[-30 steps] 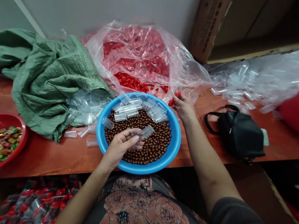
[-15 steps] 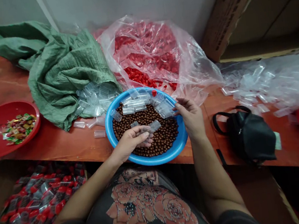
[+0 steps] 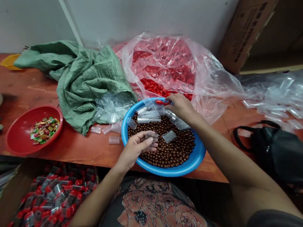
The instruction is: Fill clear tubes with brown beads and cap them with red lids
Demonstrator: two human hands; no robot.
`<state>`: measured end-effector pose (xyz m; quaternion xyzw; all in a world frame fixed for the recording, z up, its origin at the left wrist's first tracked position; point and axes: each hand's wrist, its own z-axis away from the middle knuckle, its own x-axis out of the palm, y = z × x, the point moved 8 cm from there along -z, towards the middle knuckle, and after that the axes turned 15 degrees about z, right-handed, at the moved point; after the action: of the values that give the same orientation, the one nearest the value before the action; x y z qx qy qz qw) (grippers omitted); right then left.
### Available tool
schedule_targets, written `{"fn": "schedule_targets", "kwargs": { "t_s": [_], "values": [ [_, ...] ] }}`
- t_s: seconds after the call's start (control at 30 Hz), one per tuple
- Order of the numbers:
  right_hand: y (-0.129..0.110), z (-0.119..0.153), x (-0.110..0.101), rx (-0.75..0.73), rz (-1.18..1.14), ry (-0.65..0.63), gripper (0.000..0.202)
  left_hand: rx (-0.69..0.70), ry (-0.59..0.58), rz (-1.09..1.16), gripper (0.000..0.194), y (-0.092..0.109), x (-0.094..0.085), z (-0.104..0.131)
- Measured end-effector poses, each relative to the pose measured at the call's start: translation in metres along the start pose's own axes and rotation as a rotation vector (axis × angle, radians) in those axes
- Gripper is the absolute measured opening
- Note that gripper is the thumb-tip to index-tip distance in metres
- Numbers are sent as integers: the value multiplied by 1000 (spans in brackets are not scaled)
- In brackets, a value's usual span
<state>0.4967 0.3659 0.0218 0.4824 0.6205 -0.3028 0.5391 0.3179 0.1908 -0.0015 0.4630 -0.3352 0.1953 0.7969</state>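
A blue basin (image 3: pixel 166 172) holds many small brown balls (image 3: pixel 171 155), with several clear plastic tubes (image 3: pixel 148 117) lying on top. Over its left side, my left hand (image 3: pixel 140 146) is closed around a clear plastic tube (image 3: pixel 151 136), partly hidden by the fingers. One more tube lies on the balls just right of that hand. At the basin's far rim, my right hand (image 3: pixel 182 107) reaches in with its fingertips closed on a red cap (image 3: pixel 162 102). The far fingers of that hand are partly hidden.
Behind the basin lie a plastic bag of red caps (image 3: pixel 166 70) and a green cloth sack (image 3: pixel 93 76). A red bowl of wrapped candies (image 3: pixel 18 138) stands left. To the right are a black bag (image 3: pixel 283 152) and loose tubes (image 3: pixel 291 95). A box of capped tubes (image 3: pixel 54 204) sits lower left.
My right hand has moved from the basin's right edge to the far rim and taken hold of the red cap. My left hand still holds its tube. The view has shifted left.
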Motion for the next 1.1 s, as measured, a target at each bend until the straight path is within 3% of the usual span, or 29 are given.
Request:
{"fn": "schedule_targets", "kwargs": {
  "t_s": [0.23,0.33,0.43,0.53,0.6,0.67,0.9,1.0,1.1],
  "values": [
    [-27,21,-12,-169,146,-10,31,26,-16,-5,37,6,-2,-2],
    [-26,23,-15,-141,73,-1,30,22,-21,-4,39,5,1,-2],
    [-11,27,-24,15,-225,76,27,18,-21,-3,40,4,3,1],
    [10,44,-27,303,-911,133,33,15,-15,2,42,2,2,3],
    [7,61,-22,453,-1366,71,36,16,-18,1,42,1,4,4],
    [-7,77,-21,526,-1632,-32,36,18,-30,-13,41,0,8,3],
    [-47,118,-31,503,-1857,-238,42,15,-79,-69,38,-9,23,2],
    [-51,129,-35,476,-1855,-211,51,4,-79,-64,39,-11,23,2],
    [-54,137,-41,461,-1820,-147,42,1,-89,-71,39,-12,24,2]
  ]
}}
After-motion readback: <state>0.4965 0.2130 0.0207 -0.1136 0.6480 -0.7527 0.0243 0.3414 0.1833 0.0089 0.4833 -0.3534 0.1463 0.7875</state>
